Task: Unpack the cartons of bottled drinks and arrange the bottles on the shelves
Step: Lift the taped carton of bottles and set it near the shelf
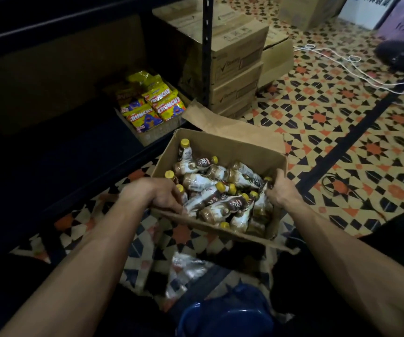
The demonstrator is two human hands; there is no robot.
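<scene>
Carton [223, 152] rests on the floor [342, 132] beside the shelf [79, 152], flaps open, bottles [220, 193] loose inside. Left hand [164, 193] and right hand [282, 190] each clamp a side wall, probably to steady or shift the carton toward the shelf

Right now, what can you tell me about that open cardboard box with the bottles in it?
The carton is plain brown cardboard, open at the top, flaps folded outward, one creased. It sits on the patterned tile floor beside a dark shelf. Yellow-capped bottles lie jumbled inside, a few upright. The left hand grips its near-left edge; the right hand holds its right wall.
</scene>
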